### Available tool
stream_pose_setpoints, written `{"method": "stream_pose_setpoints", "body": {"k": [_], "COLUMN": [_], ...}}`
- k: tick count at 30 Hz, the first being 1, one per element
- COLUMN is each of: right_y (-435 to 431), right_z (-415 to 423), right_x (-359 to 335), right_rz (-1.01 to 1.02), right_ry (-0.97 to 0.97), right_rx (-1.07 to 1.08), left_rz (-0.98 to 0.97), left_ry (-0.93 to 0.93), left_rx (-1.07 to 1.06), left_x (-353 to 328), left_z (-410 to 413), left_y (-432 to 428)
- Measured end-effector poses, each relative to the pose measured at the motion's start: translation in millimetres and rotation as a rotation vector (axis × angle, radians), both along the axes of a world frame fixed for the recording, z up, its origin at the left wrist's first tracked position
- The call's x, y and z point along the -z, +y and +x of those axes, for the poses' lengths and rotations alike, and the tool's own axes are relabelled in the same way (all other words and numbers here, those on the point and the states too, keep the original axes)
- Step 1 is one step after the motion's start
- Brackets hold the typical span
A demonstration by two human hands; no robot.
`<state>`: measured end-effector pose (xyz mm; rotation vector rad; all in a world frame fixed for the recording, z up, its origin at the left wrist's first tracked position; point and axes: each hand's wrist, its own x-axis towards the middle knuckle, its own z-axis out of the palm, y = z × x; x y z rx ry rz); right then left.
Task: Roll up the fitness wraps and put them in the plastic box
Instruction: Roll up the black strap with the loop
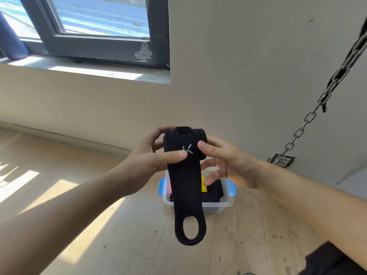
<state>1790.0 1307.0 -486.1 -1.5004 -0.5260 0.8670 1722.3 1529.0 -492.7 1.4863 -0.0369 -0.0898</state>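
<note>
To keep the coils tight, the left grip (151, 155) curls round and the right grip (228, 165) pinches the half-rolled black fabric fitness wrap (184, 143) between them, above the clear blue-clipped plastic box (218, 205).

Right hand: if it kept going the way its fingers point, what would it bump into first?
The black wrap: the right hand points leftward at the rolled part, and its thumb touches it. Beyond that would come the left hand, though depth is hard to judge.
</note>
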Motion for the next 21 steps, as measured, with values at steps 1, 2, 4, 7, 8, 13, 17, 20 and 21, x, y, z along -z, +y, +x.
{"method": "stream_pose_setpoints", "body": {"k": [1,2,4,7,8,13,17,20,21], "right_y": [0.3,0.7,1.0,0.7,0.5,0.8,0.6,1.1,1.8], "right_z": [-0.9,-1.6,-1.9,-0.8,-0.4,1.7,2.1,0.5,0.0], "right_x": [-0.2,-0.4,-0.4,0.2,0.9,2.6,4.3,8.2,9.1], "right_rz": [0.003,0.01,0.024,0.042,0.051,0.114,0.095,0.08,0.08], "right_ry": [0.029,0.052,0.082,0.099,0.101,0.074,-0.032,-0.108,-0.13], "right_rx": [-0.009,-0.012,-0.003,0.027,0.039,0.08,0.164,0.18,0.173], "left_rz": [0.014,0.03,0.054,0.105,0.126,0.115,0.04,-0.003,-0.024], "left_ry": [-0.018,-0.034,-0.06,-0.096,-0.099,0.006,0.128,0.17,0.176], "left_rx": [-0.01,-0.015,-0.011,-0.002,-0.001,0.05,0.136,0.104,0.087], "left_x": [1.1,1.8,2.4,2.8,2.9,2.1,-1.4,-2.4,-1.8], "left_z": [0.3,0.3,-0.3,-2.6,-3.2,-3.6,-4.5,-3.2,-2.4], "left_y": [-0.1,-0.4,-1.6,-2.7,-2.9,-2.4,-4.2,-5.2,-5.2]}}
